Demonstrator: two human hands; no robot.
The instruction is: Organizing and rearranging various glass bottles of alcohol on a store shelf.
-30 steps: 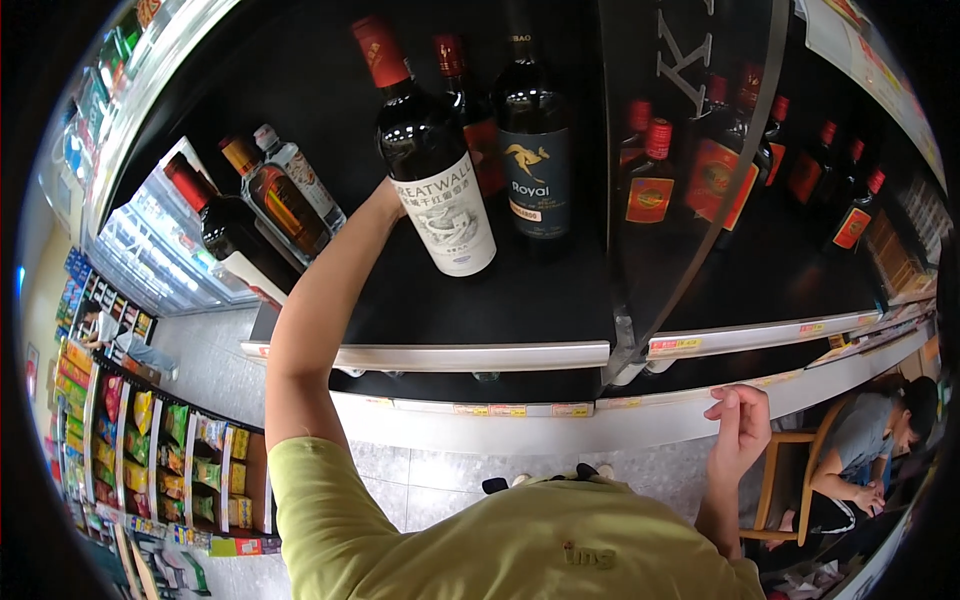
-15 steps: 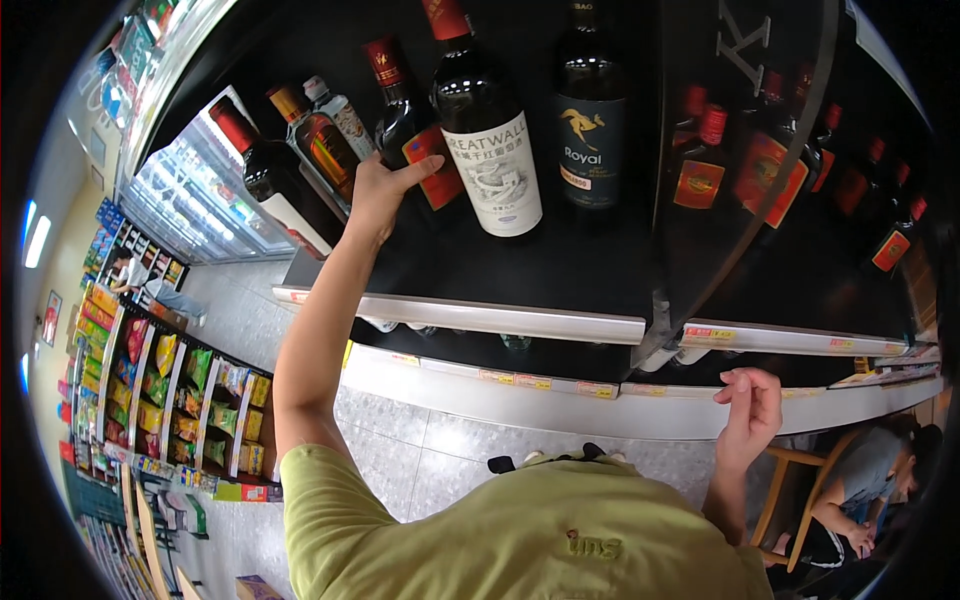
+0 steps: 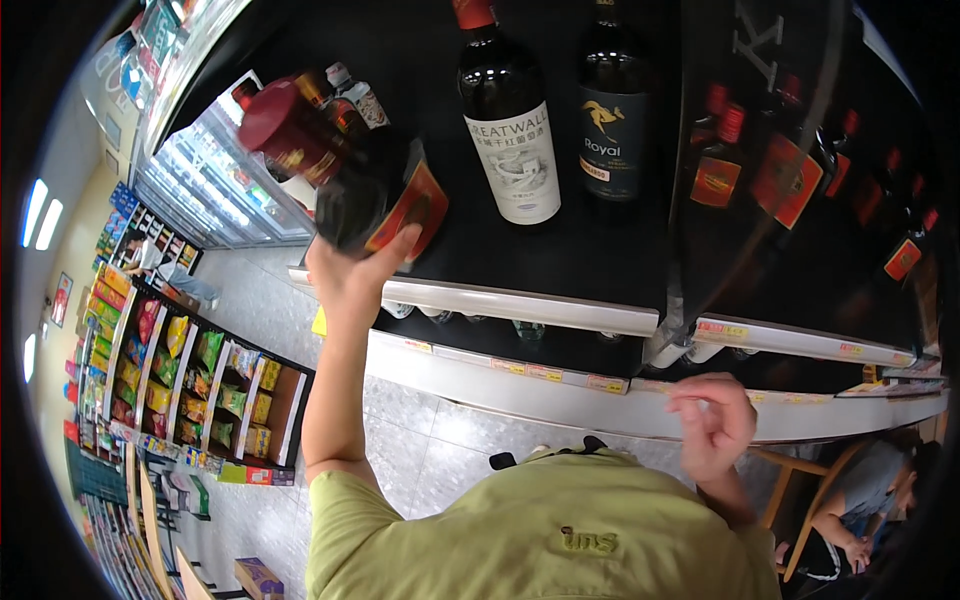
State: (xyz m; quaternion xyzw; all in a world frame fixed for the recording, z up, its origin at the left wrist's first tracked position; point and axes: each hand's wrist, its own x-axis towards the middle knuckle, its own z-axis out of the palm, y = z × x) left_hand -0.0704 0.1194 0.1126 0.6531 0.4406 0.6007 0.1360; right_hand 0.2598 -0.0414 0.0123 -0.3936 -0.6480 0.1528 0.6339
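Note:
My left hand [image 3: 350, 275] is closed round a dark wine bottle [image 3: 350, 205] with an orange-red label. The bottle is tilted, its dark red capped neck [image 3: 285, 125] leaning up and left towards me. To its right, a wine bottle with a white label [image 3: 515, 165] and one with a dark blue label [image 3: 611, 140] stand upright on the black shelf [image 3: 590, 265]. Behind the held bottle, a small patterned clear bottle [image 3: 358, 95] shows; other bottles there are partly hidden. My right hand [image 3: 718, 425] hovers before the lower shelf edge, fingers curled, with nothing visible in it.
A dark glossy panel [image 3: 705, 240] divides the shelf; red-labelled bottles [image 3: 716, 175] show beyond it. Below runs a white lower ledge [image 3: 480, 378] with price tags. A snack rack [image 3: 200, 380] stands at left. At lower right a person [image 3: 865, 490] sits on a wooden chair [image 3: 800, 510].
My left hand has taken hold of the red-labelled bottle and drawn it off its spot, tilting it left and towards me. My right hand has moved slightly left.

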